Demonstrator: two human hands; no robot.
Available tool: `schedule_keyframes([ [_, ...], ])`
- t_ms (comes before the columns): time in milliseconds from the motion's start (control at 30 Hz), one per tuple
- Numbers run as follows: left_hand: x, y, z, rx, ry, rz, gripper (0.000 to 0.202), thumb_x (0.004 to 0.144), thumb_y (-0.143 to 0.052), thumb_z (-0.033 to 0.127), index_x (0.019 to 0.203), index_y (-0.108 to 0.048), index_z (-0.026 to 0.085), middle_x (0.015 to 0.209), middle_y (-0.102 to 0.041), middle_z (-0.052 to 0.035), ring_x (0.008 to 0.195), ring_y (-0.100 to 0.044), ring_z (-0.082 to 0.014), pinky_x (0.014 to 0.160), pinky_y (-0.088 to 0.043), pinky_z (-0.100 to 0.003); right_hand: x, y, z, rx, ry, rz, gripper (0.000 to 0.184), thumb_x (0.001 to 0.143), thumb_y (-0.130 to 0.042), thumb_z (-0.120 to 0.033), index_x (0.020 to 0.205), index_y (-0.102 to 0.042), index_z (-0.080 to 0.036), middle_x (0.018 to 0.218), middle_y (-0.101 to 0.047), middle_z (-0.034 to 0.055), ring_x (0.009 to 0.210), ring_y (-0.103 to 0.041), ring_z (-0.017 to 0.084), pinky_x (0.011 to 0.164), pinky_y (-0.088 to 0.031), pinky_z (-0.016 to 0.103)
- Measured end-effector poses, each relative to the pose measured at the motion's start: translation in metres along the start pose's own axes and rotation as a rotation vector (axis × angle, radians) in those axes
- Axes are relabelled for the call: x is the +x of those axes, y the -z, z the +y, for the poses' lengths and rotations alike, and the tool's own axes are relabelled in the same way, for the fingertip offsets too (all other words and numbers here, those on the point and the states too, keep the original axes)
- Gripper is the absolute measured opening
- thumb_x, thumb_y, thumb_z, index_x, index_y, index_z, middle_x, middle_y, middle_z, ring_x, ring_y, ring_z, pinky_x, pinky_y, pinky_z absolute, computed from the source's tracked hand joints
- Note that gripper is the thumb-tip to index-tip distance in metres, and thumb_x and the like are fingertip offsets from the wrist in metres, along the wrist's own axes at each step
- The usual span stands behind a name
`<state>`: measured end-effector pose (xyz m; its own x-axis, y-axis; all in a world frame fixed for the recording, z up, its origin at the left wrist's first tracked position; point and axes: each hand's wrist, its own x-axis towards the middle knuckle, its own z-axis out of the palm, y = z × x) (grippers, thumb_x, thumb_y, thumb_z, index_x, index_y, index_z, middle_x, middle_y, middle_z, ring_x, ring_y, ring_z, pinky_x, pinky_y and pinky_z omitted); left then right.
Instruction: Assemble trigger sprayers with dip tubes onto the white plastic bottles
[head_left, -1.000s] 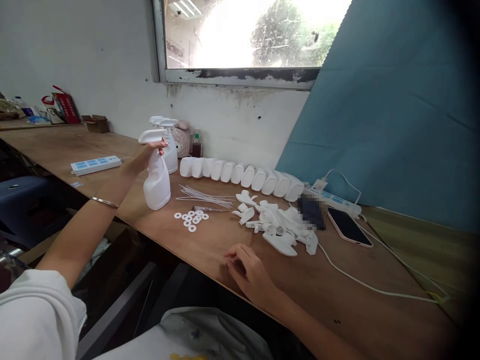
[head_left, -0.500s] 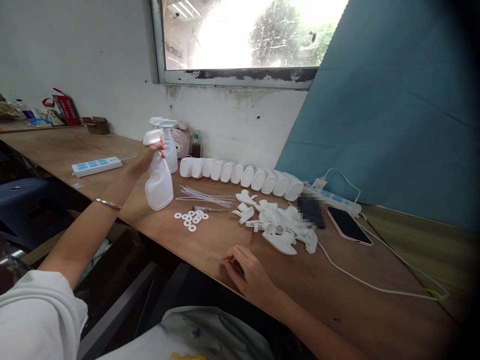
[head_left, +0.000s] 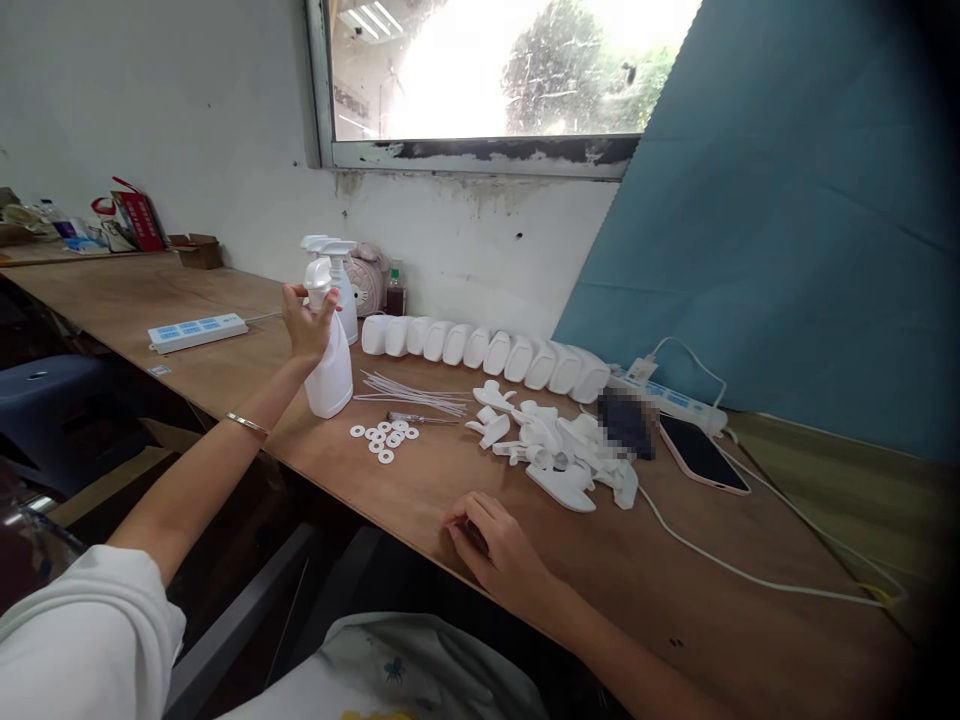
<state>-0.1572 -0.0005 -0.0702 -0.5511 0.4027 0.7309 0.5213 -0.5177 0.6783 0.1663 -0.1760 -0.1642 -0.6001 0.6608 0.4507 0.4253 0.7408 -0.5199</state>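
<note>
My left hand [head_left: 311, 322] is closed around the neck of a white spray bottle [head_left: 330, 378], thumb and fingers on either side just below its trigger head. The bottle stands upright on the table. Right behind it, partly covered, are more white spray bottles [head_left: 347, 300] with heads on. My right hand [head_left: 491, 545] rests at the table's front edge, fingers loosely curled, thumb apart, nothing visible in it. Between the hands lie several white ring washers [head_left: 385, 437], a screwdriver [head_left: 409, 417] and thin white tubes [head_left: 412, 390]. White sprayer parts [head_left: 551, 440] form a heap beyond my right hand.
A row of white bottles [head_left: 478, 347] lies along the wall. To the right are a phone [head_left: 703, 453], a blurred dark object [head_left: 627, 423], and a power strip [head_left: 679, 402] with a trailing cable. Another power strip [head_left: 198, 332] is at left, near a blue stool [head_left: 52, 400].
My left hand has turned about the bottle's neck, and the spray head that pointed left now faces more toward me. The bottle sits slightly further right. My right hand stays put.
</note>
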Motion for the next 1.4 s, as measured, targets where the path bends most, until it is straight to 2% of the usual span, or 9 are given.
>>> schedule_keyframes([
  [100, -0.005, -0.001, 0.0, 0.068, -0.04, 0.052, 0.039, 0.074, -0.059, 0.051, 0.082, -0.038, 0.019, 0.084, -0.056, -0.0029, 0.067, -0.063, -0.0145, 0.059, -0.046, -0.025, 0.0, 0.0, 0.0, 0.004, 0.01, -0.005, 0.016, 0.083, -0.045, -0.006, 0.081, -0.05, -0.02, 0.08, -0.058, 0.0033, 0.074, -0.054, 0.017, 0.065, -0.043, 0.028],
  [233, -0.01, -0.003, -0.005, 0.147, -0.103, 0.045, 0.034, 0.08, -0.054, 0.049, 0.086, -0.041, 0.018, 0.077, -0.056, -0.0025, 0.074, -0.062, -0.0168, 0.069, -0.046, -0.029, 0.0, 0.0, -0.001, 0.016, 0.014, -0.028, 0.015, 0.083, -0.044, -0.006, 0.078, -0.05, -0.02, 0.08, -0.057, 0.0035, 0.075, -0.053, 0.018, 0.067, -0.043, 0.03],
  [367, -0.011, -0.006, -0.007, 0.242, -0.149, 0.078, 0.03, 0.081, -0.052, 0.047, 0.085, -0.043, 0.018, 0.079, -0.056, -0.0046, 0.083, -0.058, -0.0195, 0.08, -0.043, -0.033, -0.001, -0.001, 0.0, 0.029, 0.0, -0.05, 0.015, 0.085, -0.042, -0.008, 0.079, -0.05, -0.019, 0.08, -0.057, 0.0041, 0.076, -0.052, 0.018, 0.069, -0.043, 0.031],
  [700, -0.009, -0.01, -0.01, 0.243, -0.224, 0.001, 0.034, 0.088, -0.039, 0.047, 0.095, -0.049, 0.015, 0.083, -0.059, -0.0065, 0.085, -0.057, -0.0192, 0.084, -0.041, -0.032, 0.0, 0.0, 0.0, 0.09, -0.045, -0.07, 0.015, 0.086, -0.042, -0.011, 0.079, -0.051, -0.019, 0.08, -0.057, 0.004, 0.077, -0.051, 0.018, 0.07, -0.042, 0.03],
  [867, -0.012, -0.005, -0.01, 0.315, -0.149, -0.117, 0.038, 0.088, -0.035, 0.05, 0.101, -0.044, 0.015, 0.086, -0.061, -0.007, 0.083, -0.06, -0.0194, 0.077, -0.044, -0.03, 0.0, -0.001, 0.0, 0.103, -0.063, -0.085, 0.015, 0.085, -0.041, -0.009, 0.078, -0.051, -0.019, 0.081, -0.057, 0.004, 0.077, -0.051, 0.017, 0.071, -0.041, 0.031],
  [1033, -0.037, 0.017, -0.026, 0.521, -0.035, -0.351, 0.052, 0.075, -0.057, 0.049, 0.11, -0.04, 0.015, 0.093, -0.062, -0.009, 0.082, -0.062, -0.0246, 0.069, -0.047, -0.032, 0.0, -0.001, 0.0, 0.1, -0.059, -0.075, 0.015, 0.084, -0.042, -0.009, 0.078, -0.051, -0.018, 0.081, -0.056, 0.0042, 0.077, -0.051, 0.017, 0.07, -0.041, 0.03],
  [1133, -0.052, 0.034, -0.04, 0.586, -0.026, -0.437, 0.06, 0.069, -0.063, 0.041, 0.116, -0.037, 0.014, 0.104, -0.06, -0.0118, 0.091, -0.061, -0.0289, 0.08, -0.046, -0.038, -0.001, -0.001, 0.0, 0.092, -0.06, -0.076, 0.015, 0.084, -0.043, -0.008, 0.078, -0.051, -0.018, 0.08, -0.056, 0.0039, 0.076, -0.051, 0.017, 0.07, -0.041, 0.03],
  [1233, -0.055, 0.046, -0.048, 0.661, -0.016, -0.492, 0.07, 0.064, -0.065, 0.033, 0.123, -0.032, 0.015, 0.115, -0.056, -0.0128, 0.1, -0.057, -0.0319, 0.091, -0.041, -0.043, -0.001, -0.002, 0.0, 0.093, -0.058, -0.074, 0.015, 0.083, -0.043, -0.007, 0.077, -0.051, -0.018, 0.08, -0.056, 0.0038, 0.076, -0.051, 0.017, 0.069, -0.041, 0.03],
  [1400, -0.047, 0.053, -0.055, 0.748, 0.068, -0.545, 0.076, 0.063, -0.064, 0.029, 0.129, -0.026, 0.018, 0.125, -0.049, -0.011, 0.103, -0.056, -0.0285, 0.088, -0.045, -0.037, -0.001, -0.002, 0.002, 0.083, -0.056, -0.066, 0.015, 0.082, -0.044, -0.006, 0.078, -0.052, -0.018, 0.08, -0.056, 0.0037, 0.075, -0.05, 0.017, 0.069, -0.041, 0.03],
])
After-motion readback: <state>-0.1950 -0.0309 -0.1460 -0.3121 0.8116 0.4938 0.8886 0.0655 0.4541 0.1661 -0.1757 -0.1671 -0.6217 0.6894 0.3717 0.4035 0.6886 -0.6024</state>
